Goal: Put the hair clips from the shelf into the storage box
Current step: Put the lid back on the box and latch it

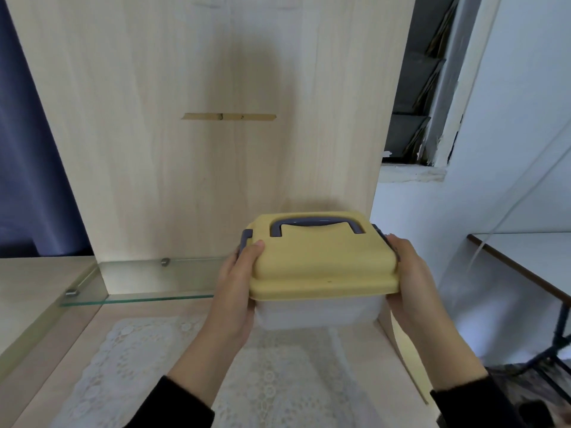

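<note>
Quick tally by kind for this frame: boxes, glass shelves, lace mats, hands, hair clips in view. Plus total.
box: 1
glass shelf: 1
lace mat: 1
hands: 2 (left hand, right hand, both gripping the box)
hair clips: 0 in view
total: 5

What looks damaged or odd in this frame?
A raw horizontal strip scars the wooden panel, and the window frame has chipped, flaking paint. The storage box, held between left hand and right hand, looks intact and closed.
</note>
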The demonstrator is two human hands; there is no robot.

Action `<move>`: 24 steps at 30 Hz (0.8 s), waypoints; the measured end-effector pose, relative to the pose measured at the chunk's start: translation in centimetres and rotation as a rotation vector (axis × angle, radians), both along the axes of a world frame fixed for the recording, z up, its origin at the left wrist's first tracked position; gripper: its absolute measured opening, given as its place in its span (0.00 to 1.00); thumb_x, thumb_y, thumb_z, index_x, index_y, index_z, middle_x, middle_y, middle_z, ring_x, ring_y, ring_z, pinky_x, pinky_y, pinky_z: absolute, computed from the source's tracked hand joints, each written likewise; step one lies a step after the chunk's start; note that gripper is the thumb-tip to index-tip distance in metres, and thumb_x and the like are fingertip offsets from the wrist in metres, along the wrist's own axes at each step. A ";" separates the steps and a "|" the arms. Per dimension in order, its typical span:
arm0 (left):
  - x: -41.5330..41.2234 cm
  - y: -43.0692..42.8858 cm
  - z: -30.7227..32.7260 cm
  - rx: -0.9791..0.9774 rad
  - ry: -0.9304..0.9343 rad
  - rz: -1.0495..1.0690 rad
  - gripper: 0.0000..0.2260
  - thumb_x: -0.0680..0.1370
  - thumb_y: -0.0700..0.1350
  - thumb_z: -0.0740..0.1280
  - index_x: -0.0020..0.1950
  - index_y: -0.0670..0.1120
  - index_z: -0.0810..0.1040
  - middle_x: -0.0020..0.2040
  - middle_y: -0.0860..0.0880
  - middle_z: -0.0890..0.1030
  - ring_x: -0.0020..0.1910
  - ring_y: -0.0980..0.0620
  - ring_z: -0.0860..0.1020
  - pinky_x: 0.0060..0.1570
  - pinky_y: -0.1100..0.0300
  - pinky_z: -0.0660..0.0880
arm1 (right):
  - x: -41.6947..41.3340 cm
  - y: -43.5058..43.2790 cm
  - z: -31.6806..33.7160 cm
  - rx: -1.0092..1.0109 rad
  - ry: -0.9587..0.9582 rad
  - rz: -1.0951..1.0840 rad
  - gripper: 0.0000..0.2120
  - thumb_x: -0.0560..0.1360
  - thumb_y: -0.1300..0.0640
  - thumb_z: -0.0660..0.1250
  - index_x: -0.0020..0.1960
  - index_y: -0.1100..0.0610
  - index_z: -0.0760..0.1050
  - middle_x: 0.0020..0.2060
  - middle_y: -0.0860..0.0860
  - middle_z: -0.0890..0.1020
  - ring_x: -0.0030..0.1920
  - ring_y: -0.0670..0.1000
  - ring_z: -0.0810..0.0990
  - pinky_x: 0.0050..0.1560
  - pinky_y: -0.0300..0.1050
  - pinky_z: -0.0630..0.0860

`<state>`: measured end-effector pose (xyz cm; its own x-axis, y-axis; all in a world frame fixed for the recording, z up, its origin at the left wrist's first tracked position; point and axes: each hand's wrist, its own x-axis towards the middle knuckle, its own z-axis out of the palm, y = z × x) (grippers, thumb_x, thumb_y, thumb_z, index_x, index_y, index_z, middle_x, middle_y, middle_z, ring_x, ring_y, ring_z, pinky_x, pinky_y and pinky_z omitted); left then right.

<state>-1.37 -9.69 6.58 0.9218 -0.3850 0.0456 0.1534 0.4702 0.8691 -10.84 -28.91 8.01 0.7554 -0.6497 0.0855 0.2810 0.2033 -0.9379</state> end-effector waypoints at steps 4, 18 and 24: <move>2.2 -2.8 -0.1 0.025 0.040 -0.011 0.17 0.76 0.51 0.67 0.63 0.47 0.78 0.57 0.45 0.83 0.48 0.50 0.83 0.38 0.57 0.79 | 1.5 -2.0 0.3 0.062 0.014 -0.033 0.14 0.79 0.50 0.57 0.50 0.50 0.81 0.42 0.48 0.83 0.38 0.46 0.80 0.36 0.40 0.75; 5.5 -7.2 -0.8 0.081 0.063 -0.003 0.17 0.76 0.51 0.68 0.63 0.49 0.78 0.57 0.45 0.82 0.51 0.47 0.82 0.44 0.53 0.79 | 5.2 -6.1 -0.9 0.074 0.081 -0.030 0.12 0.78 0.50 0.59 0.51 0.52 0.80 0.42 0.49 0.82 0.41 0.50 0.79 0.40 0.44 0.74; 5.6 -7.6 -1.4 0.088 0.025 0.010 0.18 0.76 0.52 0.67 0.65 0.48 0.76 0.59 0.45 0.81 0.55 0.47 0.80 0.45 0.54 0.78 | 5.8 -7.1 -1.5 0.080 0.087 -0.045 0.12 0.77 0.51 0.61 0.53 0.53 0.80 0.42 0.51 0.82 0.41 0.51 0.79 0.38 0.44 0.75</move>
<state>4.22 -17.26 5.22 0.9259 -0.3776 -0.0107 0.1710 0.3938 0.9032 -5.02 -35.97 6.56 0.7278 -0.6850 -0.0329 0.2094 0.2676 -0.9405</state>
